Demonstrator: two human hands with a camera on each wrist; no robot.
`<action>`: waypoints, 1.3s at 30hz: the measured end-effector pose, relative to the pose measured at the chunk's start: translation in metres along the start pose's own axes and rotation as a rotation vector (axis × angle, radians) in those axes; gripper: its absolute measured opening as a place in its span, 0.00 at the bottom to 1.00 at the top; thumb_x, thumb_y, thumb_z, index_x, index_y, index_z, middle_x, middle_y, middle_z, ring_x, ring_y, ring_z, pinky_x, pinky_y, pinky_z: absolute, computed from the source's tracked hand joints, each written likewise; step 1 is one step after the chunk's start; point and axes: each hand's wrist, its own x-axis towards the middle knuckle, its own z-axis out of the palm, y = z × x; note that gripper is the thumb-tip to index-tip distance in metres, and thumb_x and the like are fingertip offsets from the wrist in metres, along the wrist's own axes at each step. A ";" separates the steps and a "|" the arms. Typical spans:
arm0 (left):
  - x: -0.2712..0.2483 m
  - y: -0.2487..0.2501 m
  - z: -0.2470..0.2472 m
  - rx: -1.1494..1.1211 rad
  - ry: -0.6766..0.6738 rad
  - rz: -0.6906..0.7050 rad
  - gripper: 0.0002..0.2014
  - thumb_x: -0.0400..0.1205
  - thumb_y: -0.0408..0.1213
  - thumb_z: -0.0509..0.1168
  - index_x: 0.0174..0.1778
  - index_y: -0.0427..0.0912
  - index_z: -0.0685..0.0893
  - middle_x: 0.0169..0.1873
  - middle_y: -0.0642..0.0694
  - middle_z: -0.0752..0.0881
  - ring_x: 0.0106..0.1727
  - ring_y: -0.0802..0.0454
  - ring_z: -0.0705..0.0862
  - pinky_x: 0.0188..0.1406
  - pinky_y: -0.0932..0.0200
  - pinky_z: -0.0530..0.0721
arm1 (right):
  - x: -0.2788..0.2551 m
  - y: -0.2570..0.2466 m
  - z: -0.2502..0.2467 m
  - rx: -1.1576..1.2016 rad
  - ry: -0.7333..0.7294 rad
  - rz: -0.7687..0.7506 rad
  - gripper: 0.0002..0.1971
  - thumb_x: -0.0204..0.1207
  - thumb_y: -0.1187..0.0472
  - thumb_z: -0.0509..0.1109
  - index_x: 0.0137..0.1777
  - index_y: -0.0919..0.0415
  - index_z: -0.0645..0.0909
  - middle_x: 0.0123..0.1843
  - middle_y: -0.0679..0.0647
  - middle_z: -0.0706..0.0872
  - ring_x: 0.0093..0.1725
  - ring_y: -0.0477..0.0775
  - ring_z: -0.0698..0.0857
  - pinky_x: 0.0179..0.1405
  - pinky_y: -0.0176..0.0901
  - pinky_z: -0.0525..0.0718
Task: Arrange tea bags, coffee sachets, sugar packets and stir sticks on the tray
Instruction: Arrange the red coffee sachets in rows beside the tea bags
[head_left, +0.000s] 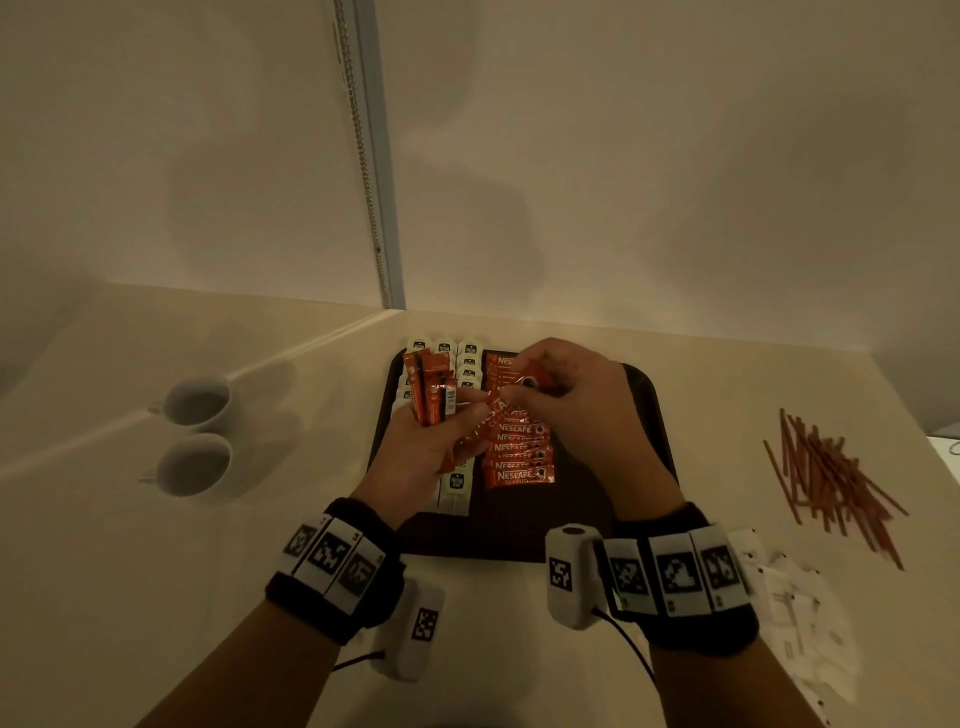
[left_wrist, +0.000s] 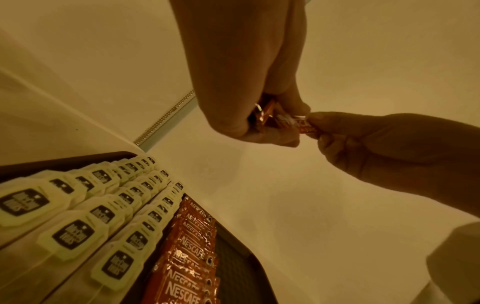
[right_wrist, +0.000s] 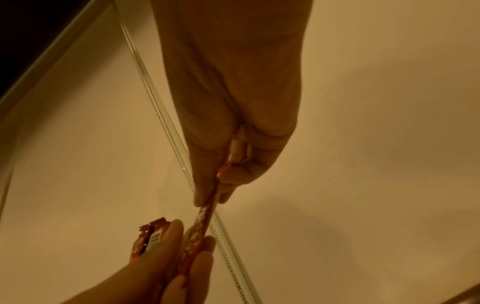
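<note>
The right hand (head_left: 566, 400) pinches one end of a single coffee sachet (head_left: 511, 395) between thumb and fingertips, while the left hand (head_left: 431, 447) holds the other end of it along with a fanned bundle (head_left: 431, 389) of more sachets clenched in its palm; the right wrist view shows that one sachet stretched between the two hands, so it looks to be passing from the bundle to the placing hand. Both hands hover over the dark tray (head_left: 644, 415). Below them a column of sachets (head_left: 519, 457) lies overlapped down the tray's middle, and just left of it rows of tea bags (left_wrist: 78, 216) fill the tray's left part. Judging by this, the tea is done and the coffee is well along, with the held bundle to go. The tray's right part is bare. The stir sticks (head_left: 831, 478) lie in a loose heap on the counter well right of the tray, and the white sugar packets (head_left: 800, 623) sit near the right wrist, both untouched.
</note>
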 end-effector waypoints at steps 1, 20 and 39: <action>0.000 0.000 0.000 -0.017 -0.013 0.008 0.05 0.76 0.29 0.68 0.45 0.41 0.86 0.43 0.46 0.91 0.43 0.51 0.90 0.37 0.62 0.87 | 0.000 -0.002 0.001 -0.024 0.011 -0.028 0.06 0.71 0.59 0.76 0.46 0.50 0.83 0.47 0.47 0.88 0.48 0.44 0.88 0.49 0.46 0.89; 0.004 -0.007 -0.010 0.008 0.006 0.046 0.05 0.78 0.25 0.67 0.44 0.38 0.85 0.37 0.47 0.90 0.38 0.53 0.90 0.37 0.66 0.87 | -0.006 0.011 -0.011 -0.100 -0.189 0.044 0.09 0.71 0.63 0.75 0.41 0.47 0.81 0.46 0.47 0.87 0.48 0.44 0.87 0.50 0.37 0.84; 0.010 -0.003 -0.042 0.018 0.234 -0.140 0.05 0.85 0.38 0.58 0.48 0.42 0.77 0.33 0.45 0.82 0.30 0.49 0.82 0.31 0.53 0.83 | -0.023 0.160 0.029 -0.399 -0.246 0.393 0.08 0.71 0.65 0.75 0.49 0.59 0.83 0.56 0.52 0.85 0.56 0.49 0.81 0.60 0.41 0.77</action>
